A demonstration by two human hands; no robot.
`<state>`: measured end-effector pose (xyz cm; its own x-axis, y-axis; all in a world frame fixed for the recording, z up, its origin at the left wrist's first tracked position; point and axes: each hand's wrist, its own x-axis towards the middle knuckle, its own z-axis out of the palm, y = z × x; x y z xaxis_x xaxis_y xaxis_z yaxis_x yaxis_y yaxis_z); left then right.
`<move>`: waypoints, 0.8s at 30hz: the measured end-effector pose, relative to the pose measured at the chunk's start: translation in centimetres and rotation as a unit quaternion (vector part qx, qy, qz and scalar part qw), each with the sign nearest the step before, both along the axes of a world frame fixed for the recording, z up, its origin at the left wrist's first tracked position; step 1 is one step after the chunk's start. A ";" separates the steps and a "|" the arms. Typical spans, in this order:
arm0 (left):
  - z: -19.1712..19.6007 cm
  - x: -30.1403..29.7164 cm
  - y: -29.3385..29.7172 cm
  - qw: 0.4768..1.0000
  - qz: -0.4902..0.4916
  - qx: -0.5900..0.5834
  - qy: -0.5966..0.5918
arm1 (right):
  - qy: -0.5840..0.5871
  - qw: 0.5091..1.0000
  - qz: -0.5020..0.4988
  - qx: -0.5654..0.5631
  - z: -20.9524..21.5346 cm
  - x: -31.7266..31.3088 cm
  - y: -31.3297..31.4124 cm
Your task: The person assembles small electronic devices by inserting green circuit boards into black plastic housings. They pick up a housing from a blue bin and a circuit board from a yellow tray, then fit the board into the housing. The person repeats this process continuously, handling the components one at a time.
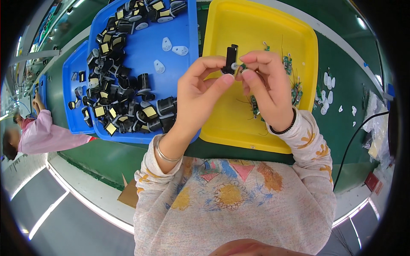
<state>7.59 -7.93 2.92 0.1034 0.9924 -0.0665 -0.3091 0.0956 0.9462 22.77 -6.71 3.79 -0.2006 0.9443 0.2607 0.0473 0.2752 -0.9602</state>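
Above the yellow tray (256,25), my left hand (197,89) pinches a black plastic housing (231,55) between thumb and fingers. A small pale round part shows at the housing's lower end. Close against it, my right hand (271,91) has its fingertips closed on a small green circuit board (242,67), mostly hidden by the fingers. Whether board and housing are joined, I cannot tell. Below and beside my right hand, several green circuit boards (296,91) with thin wires lie in the yellow tray.
On the left, a large blue tray (183,38) carries many black housings (124,77) with pale yellow pads, plus loose white pieces (159,66). A smaller blue tray (72,59) lies beyond. White parts (326,96), a plastic bag (376,123) and a black cable (352,143) are right; a co-worker (47,132) is far left.
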 end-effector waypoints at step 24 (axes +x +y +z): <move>0.4 0.3 -0.1 0.999 -0.004 0.028 -0.046 | -0.197 0.930 -0.069 0.303 0.2 0.5 0.7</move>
<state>7.91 -8.05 3.33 0.1145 0.9934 -0.0018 -0.3945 0.0471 0.9177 23.26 -6.01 3.94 -0.2812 0.6718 0.6853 0.4371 0.7254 -0.5317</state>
